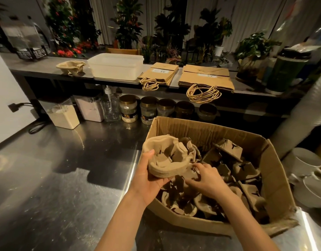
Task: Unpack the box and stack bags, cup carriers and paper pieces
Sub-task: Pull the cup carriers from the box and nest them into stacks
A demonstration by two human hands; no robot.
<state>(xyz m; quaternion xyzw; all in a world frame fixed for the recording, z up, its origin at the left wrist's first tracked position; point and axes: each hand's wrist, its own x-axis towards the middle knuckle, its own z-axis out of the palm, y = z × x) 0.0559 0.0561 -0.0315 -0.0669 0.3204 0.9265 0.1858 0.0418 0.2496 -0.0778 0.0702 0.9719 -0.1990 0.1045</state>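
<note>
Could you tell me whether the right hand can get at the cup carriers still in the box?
Probably yes: the box is open-topped, the right hand is among the loose carriers, and the left hand holds its stack off to the side.

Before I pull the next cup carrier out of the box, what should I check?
1. Left hand grip on the held carriers: ok, thumb over the rim, palm beneath.
2. Right hand grip: cannot tell, its fingers curl into the pile inside the box, piece hidden.
3. Loose carriers left in the box: ok, many.
4. Shelf pile of carriers beside the white tub: ok, top open.
5. Bags on the shelf: ok, two flat piles.
</note>
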